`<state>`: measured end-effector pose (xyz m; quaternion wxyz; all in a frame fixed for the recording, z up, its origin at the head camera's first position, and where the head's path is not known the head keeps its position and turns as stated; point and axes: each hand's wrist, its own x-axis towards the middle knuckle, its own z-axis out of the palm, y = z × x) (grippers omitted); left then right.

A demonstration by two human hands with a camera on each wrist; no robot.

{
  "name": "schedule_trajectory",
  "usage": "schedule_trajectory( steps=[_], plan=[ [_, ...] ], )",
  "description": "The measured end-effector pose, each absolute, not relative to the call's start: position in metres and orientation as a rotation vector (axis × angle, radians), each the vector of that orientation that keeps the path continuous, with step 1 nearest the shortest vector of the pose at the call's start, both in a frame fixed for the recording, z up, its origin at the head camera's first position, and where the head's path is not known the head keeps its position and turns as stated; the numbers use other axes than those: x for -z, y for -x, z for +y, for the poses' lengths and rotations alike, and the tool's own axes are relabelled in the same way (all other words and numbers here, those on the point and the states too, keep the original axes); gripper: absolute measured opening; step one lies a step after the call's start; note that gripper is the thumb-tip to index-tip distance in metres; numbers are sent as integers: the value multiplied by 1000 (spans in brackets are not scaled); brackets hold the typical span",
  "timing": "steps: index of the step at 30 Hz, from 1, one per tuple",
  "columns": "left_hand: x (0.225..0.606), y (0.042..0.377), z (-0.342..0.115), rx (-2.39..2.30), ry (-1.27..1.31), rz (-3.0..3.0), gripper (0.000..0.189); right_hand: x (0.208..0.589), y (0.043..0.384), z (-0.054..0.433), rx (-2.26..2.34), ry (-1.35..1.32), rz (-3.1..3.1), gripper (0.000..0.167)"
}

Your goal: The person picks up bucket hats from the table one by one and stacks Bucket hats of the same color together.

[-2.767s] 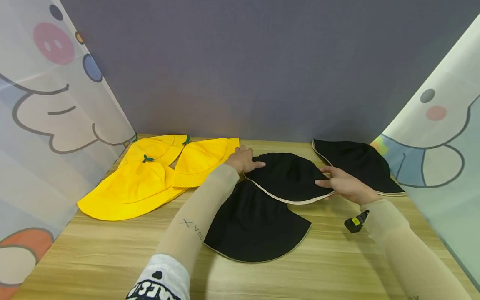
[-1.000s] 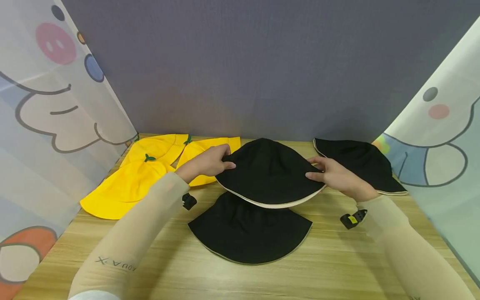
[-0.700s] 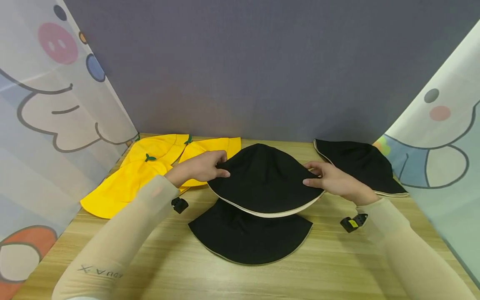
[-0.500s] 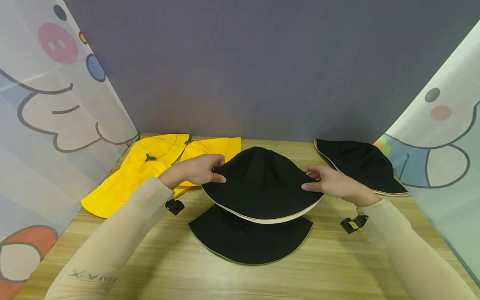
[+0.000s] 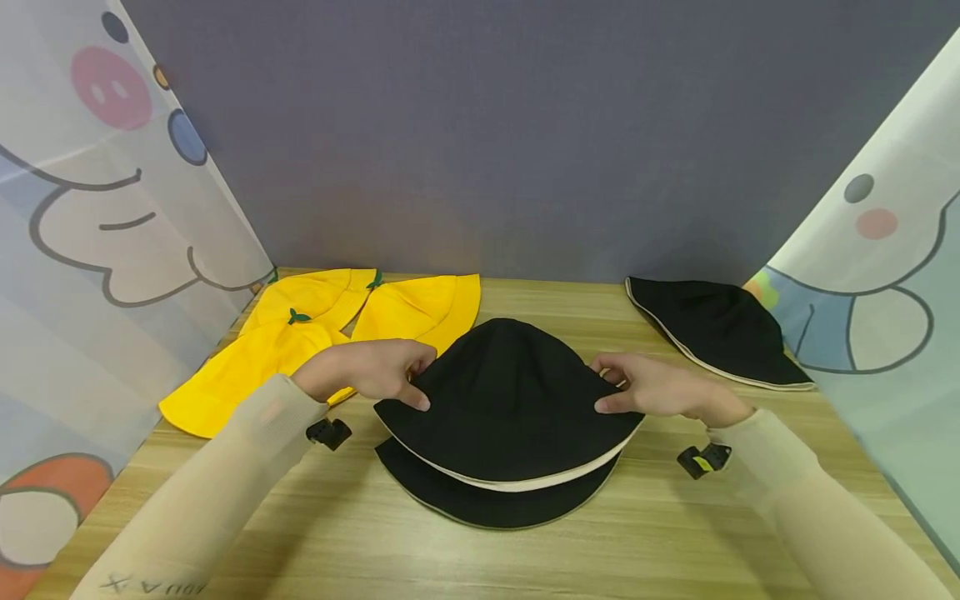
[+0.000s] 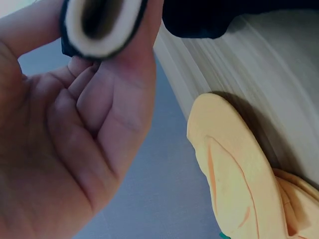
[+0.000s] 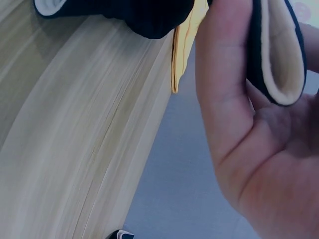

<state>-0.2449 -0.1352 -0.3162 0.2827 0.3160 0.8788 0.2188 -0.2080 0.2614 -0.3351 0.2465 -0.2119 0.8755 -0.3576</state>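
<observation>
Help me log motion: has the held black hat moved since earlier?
Yes: in the head view, the held hat has come toward the camera and left, away from the unmoved rear-right black hat.

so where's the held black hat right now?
In the head view, the held black hat is near centre, between the left hand and right hand, partly covering another black hat.

Upper black hat (image 5: 510, 408), left hand (image 5: 367, 372) and right hand (image 5: 660, 388) now nearer table's (image 5: 540, 562) front edge; lower black hat (image 5: 510, 510) more covered.
</observation>
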Motion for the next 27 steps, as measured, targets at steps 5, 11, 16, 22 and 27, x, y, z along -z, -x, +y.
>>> schedule_trajectory(
  steps=[5, 11, 16, 22, 27],
  plan=[
    [318, 236, -135, -607, -827, 2269, 26, 337, 204, 260, 930, 569, 2398, 41],
    [324, 230, -136, -642, -803, 2138, 33, 348, 202, 258, 933, 587, 2337, 38],
    [335, 230, -137, -643, -769, 2102, 37, 359, 201, 254, 924, 619, 2335, 33],
    [352, 231, -136, -608, -772, 2098, 39, 370, 199, 248, 955, 579, 2303, 30],
    [360, 231, -134, -585, -727, 2126, 39, 375, 198, 246, 913, 525, 2341, 35]
  ],
)
